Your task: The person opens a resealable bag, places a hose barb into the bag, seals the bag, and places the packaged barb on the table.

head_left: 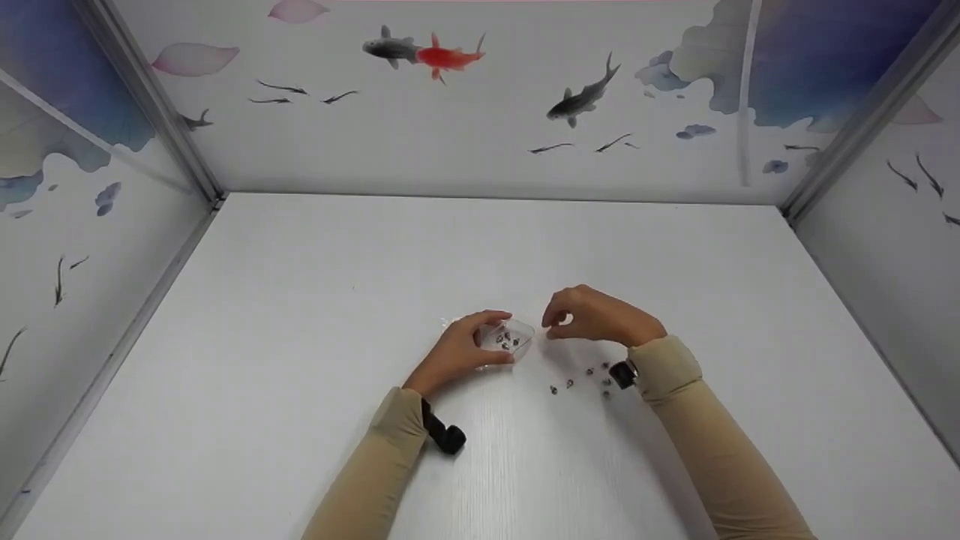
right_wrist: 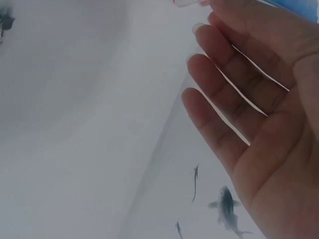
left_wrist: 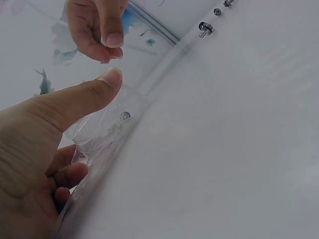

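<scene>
My left hand (head_left: 457,349) grips a small clear plastic box (head_left: 526,339) between thumb and fingers. Several small shiny metal pieces (head_left: 505,346) lie inside; their exact kind is too small to tell. Just right of the box, above the table, hovers my right hand (head_left: 596,315), its thumb and index fingertips close together. The right wrist view shows the other fingers (right_wrist: 219,129) loosely extended and spread. Whether something tiny sits between the right fingertips cannot be seen. More metal pieces (head_left: 570,383) are scattered on the table below the right wrist.
A white table (head_left: 315,262) spreads under both hands. Printed walls (head_left: 480,135) with fish and petals enclose it at the back and sides, meeting at grey metal corner posts (head_left: 161,97). Black wrist cameras (head_left: 450,439) are worn on both wrists.
</scene>
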The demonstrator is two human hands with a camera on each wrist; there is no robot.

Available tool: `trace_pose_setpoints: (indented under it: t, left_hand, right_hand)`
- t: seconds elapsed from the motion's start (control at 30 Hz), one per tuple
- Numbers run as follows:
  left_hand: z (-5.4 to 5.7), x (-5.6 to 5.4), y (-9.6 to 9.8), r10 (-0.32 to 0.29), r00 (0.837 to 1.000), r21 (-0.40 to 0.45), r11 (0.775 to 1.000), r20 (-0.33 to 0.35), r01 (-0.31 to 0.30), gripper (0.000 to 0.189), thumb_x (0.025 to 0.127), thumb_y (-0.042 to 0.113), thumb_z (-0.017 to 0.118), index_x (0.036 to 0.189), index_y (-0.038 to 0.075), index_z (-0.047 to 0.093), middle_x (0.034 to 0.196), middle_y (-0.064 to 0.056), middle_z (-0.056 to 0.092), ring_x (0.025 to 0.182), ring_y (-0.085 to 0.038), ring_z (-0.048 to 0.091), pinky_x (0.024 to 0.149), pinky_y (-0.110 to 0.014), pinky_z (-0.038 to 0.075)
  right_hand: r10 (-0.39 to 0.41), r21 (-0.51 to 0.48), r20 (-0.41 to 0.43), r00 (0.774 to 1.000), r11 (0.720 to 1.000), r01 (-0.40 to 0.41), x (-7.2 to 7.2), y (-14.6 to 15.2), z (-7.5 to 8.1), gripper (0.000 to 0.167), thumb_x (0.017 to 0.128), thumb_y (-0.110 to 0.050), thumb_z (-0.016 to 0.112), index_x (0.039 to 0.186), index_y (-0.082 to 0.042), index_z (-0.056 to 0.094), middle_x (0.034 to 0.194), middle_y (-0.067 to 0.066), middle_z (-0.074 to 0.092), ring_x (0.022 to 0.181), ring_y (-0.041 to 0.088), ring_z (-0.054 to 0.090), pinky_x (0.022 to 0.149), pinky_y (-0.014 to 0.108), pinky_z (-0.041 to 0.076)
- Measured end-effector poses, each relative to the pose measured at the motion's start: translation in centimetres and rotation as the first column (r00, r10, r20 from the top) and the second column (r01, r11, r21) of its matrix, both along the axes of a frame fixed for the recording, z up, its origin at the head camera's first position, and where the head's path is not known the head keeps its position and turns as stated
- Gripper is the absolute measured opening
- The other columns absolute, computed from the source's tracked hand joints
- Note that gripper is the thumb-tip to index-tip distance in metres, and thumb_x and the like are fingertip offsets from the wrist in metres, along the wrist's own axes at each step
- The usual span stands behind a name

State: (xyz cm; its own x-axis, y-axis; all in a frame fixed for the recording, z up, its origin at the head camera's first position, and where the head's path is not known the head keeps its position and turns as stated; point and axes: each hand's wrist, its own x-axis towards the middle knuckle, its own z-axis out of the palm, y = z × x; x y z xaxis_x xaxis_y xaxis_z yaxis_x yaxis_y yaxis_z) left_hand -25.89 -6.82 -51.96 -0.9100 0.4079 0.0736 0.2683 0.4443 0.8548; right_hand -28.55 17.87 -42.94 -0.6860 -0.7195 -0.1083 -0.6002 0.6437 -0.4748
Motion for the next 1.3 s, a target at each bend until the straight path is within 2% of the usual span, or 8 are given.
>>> trace_pose_setpoints:
  t: [0.17, 0.4, 0.67, 0.9, 1.07, 1.3]
  left_hand:
    - [0.0, 0.0, 0.0, 0.007, 1.0, -0.004, 1.0, 0.0, -0.007, 0.066, 0.074, 0.035, 0.083, 0.133, 0.023, 0.057, 0.126, -0.003, 0.061, 0.088, -0.014, 0.047, 0.079, -0.028, 0.039]
    - [-0.1, 0.0, 0.0, 0.002, 1.0, -0.023, 1.0, -0.024, -0.002, 0.066, 0.074, 0.036, 0.083, 0.133, 0.025, 0.057, 0.126, -0.001, 0.062, 0.087, -0.012, 0.046, 0.078, -0.026, 0.038]
    - [0.1, 0.1, -0.1, 0.006, 1.0, -0.022, 1.0, -0.016, -0.006, 0.066, 0.074, 0.037, 0.083, 0.133, 0.026, 0.057, 0.125, 0.0, 0.062, 0.083, -0.013, 0.044, 0.075, -0.026, 0.037]
    - [0.1, 0.1, -0.1, 0.007, 1.0, -0.032, 0.999, -0.013, -0.007, 0.068, 0.074, 0.04, 0.082, 0.135, 0.024, 0.056, 0.131, 0.001, 0.058, 0.094, -0.014, 0.046, 0.084, -0.03, 0.038]
    - [0.2, 0.2, -0.1, 0.01, 1.0, -0.032, 0.999, -0.009, -0.01, 0.068, 0.074, 0.04, 0.082, 0.135, 0.024, 0.056, 0.132, 0.001, 0.058, 0.096, -0.014, 0.047, 0.087, -0.031, 0.038]
    - [0.2, 0.3, 0.0, 0.007, 1.0, -0.026, 1.0, -0.016, -0.008, 0.067, 0.074, 0.036, 0.082, 0.134, 0.023, 0.056, 0.13, -0.001, 0.06, 0.102, -0.015, 0.05, 0.092, -0.033, 0.04]
  right_hand:
    - [-0.042, 0.02, 0.06, 0.997, 0.999, 0.041, 0.2, 1.3, -0.1, 0.018, 0.086, -0.013, 0.072, 0.103, -0.006, 0.073, 0.101, 0.004, 0.07, 0.097, 0.02, 0.064, 0.086, 0.039, 0.052]
    - [-0.058, 0.038, 0.112, 0.992, 0.998, 0.054, 0.6, 2.9, -0.2, 0.017, 0.084, -0.012, 0.073, 0.101, -0.008, 0.073, 0.101, 0.003, 0.071, 0.1, 0.021, 0.063, 0.087, 0.04, 0.051]
    - [-0.071, 0.067, 0.15, 0.986, 0.996, 0.062, 0.9, 4.6, -0.6, 0.014, 0.083, -0.008, 0.074, 0.097, -0.011, 0.074, 0.098, 0.0, 0.071, 0.1, 0.019, 0.061, 0.087, 0.039, 0.05]
    - [-0.11, 0.129, 0.177, 0.978, 0.988, 0.088, 1.0, 5.4, -0.6, 0.014, 0.082, -0.007, 0.074, 0.094, -0.013, 0.074, 0.096, -0.003, 0.069, 0.096, 0.016, 0.059, 0.085, 0.037, 0.05]
    - [-0.14, 0.178, 0.19, 0.972, 0.978, 0.106, 1.2, 5.9, -0.7, 0.014, 0.081, -0.009, 0.075, 0.093, -0.017, 0.074, 0.096, -0.005, 0.068, 0.094, 0.014, 0.057, 0.082, 0.035, 0.05]
    - [-0.134, 0.174, 0.194, 0.972, 0.98, 0.1, 1.4, 6.1, -1.0, 0.015, 0.081, -0.005, 0.074, 0.091, -0.016, 0.074, 0.095, -0.004, 0.068, 0.089, 0.013, 0.058, 0.079, 0.032, 0.05]
